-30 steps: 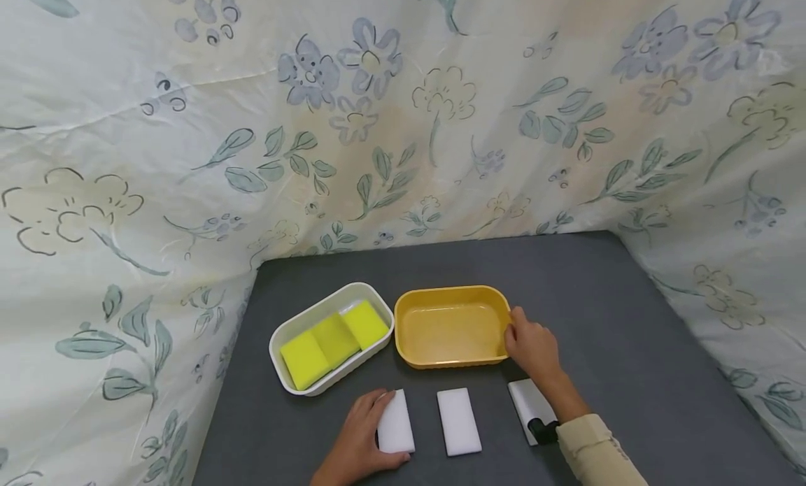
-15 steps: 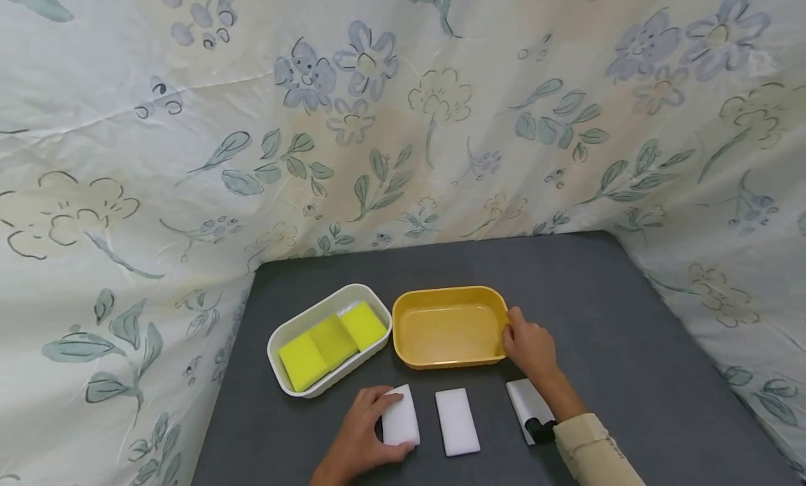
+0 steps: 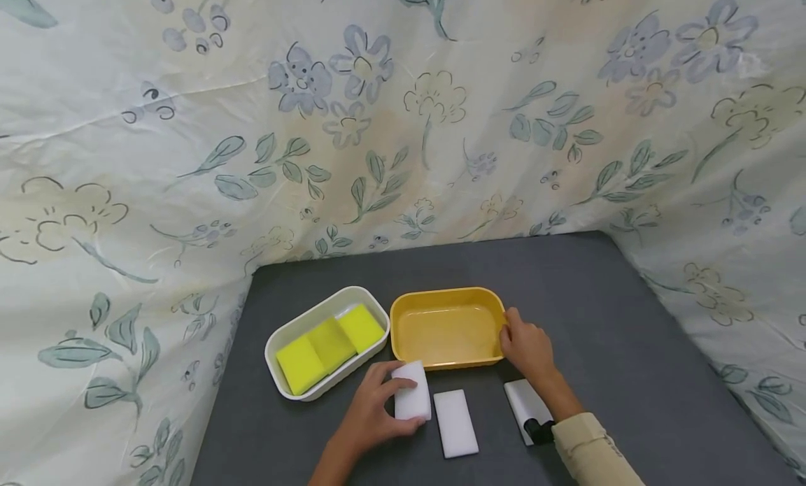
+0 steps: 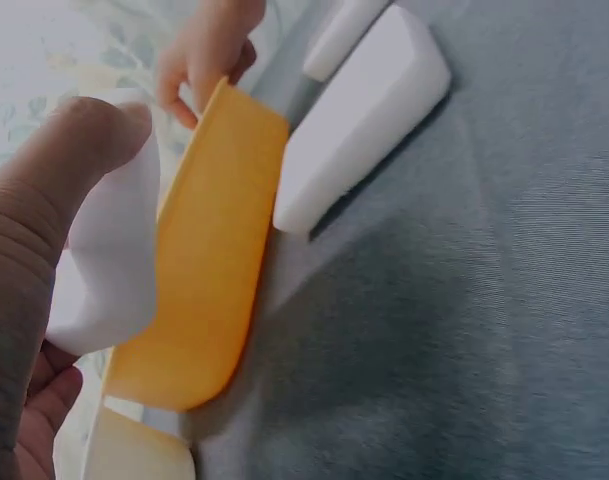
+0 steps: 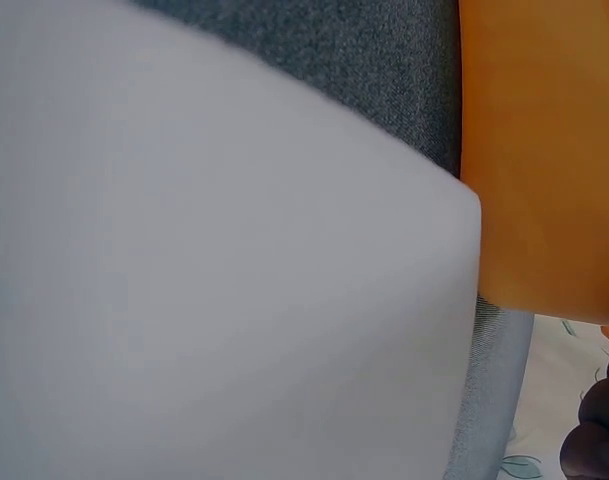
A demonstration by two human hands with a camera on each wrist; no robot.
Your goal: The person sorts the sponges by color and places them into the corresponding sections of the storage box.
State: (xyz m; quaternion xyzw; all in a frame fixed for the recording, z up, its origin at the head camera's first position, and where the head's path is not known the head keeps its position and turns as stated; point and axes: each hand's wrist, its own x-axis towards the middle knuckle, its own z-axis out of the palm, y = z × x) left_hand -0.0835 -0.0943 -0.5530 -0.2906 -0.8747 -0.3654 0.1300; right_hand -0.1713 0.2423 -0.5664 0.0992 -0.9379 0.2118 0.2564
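Observation:
My left hand (image 3: 378, 410) pinches a white sponge block (image 3: 413, 396) between thumb and fingers, just in front of the yellow tray (image 3: 447, 330). In the left wrist view the thumb lies across the held block (image 4: 119, 240), which appears raised off the table. My right hand (image 3: 530, 347) grips the tray's right end by the rim; nothing lies in the tray. A second white block (image 3: 456, 423) rests on the table just right of the left hand. Another white block (image 3: 524, 402) lies under the right forearm, partly hidden, and fills much of the right wrist view.
A white tray (image 3: 272, 367) with yellow sponges (image 3: 330, 345) in it stands at an angle left of the yellow one, almost touching it. Dark grey cloth covers the table (image 3: 567, 283). Flowered fabric (image 3: 378, 122) hangs behind and at both sides.
The left hand has picked up the white sponge block and carried it forward and slightly right, toward the yellow tray. The right hand keeps its grip on the tray's rim.

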